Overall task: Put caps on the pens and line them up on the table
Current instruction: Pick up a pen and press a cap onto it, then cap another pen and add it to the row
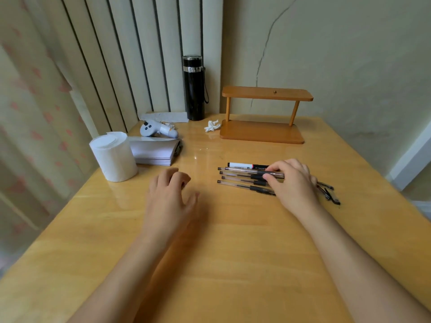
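- Your left hand (169,197): nearest, fingers loosely curled, empty, over the glossy yellow wooden table (210,264).
- Your right hand (292,185), at 2 o'clock: fingertips pinching a clear brownish pen (247,170) w/ others.
- Row of clear black-grip pens (242,181) lies side by side under it; white-barrel marker (242,165) just behind.
- Loose black caps (328,191) at 3 o'clock of that hand.

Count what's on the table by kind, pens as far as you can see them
Pens: 5 visible, more may be hidden under the right hand
Black flask: 1
Wooden shelf: 1
Tissue roll: 1
Controller: 1
Paper stack: 1
Total: 10
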